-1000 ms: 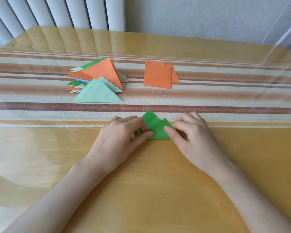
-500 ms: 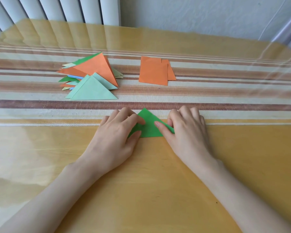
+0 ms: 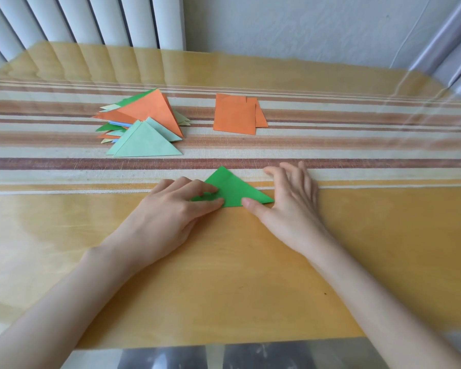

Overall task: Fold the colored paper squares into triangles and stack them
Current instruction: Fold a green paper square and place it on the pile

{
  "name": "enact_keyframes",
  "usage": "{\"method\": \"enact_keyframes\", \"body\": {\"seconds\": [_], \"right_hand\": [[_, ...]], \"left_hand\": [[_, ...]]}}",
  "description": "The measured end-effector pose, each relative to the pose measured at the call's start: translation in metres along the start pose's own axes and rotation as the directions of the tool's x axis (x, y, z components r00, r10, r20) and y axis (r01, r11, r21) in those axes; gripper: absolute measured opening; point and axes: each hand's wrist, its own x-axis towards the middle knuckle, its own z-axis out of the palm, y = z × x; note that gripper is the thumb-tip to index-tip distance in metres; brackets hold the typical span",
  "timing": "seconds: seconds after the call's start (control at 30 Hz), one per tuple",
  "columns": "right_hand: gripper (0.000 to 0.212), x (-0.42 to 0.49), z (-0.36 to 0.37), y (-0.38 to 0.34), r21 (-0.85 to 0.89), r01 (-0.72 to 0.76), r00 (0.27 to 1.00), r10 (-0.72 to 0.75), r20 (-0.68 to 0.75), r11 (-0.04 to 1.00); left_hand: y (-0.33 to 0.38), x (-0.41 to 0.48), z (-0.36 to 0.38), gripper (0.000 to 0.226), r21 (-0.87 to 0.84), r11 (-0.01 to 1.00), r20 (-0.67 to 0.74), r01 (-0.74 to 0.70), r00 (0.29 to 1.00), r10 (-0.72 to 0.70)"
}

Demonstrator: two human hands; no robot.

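Plainly, the green triangle [image 3: 233,189] was laid flat on the table [image 3: 224,275] between the two hands, its apex pointed away from them. Its left corner was pinched between the thumb and forefinger of the left hand [image 3: 176,209]. The right hand [image 3: 293,198] was laid with fingers straight and spread beside the right corner, its thumb tip touching the lower edge. Beyond the left hand a stack of folded triangles [image 3: 147,121] was seen; beyond the right hand, overlapping orange squares [image 3: 234,115].
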Motion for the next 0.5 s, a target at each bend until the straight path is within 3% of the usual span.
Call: {"method": "enact_keyframes", "body": {"seconds": [0.27,0.4,0.5], "right_hand": [[0.06,-0.003,-0.011,0.016,-0.037,-0.083,0.997,0.083,-0.01,0.996],[0.053,-0.003,-0.01,0.02,-0.001,-0.041,0.999,0.041,-0.016,0.999],[0.049,-0.001,-0.01,0.018,0.024,0.065,0.995,-0.062,-0.078,0.998]], "left_hand": [[0.0,-0.011,-0.008,0.042,0.08,0.997,-0.018,0.002,1.0,-0.001],[0.003,-0.017,-0.016,0.038,0.122,0.992,-0.134,0.021,0.991,-0.004],[0.006,-0.015,-0.021,0.03,0.089,0.983,-0.268,0.163,0.954,-0.134]]}}
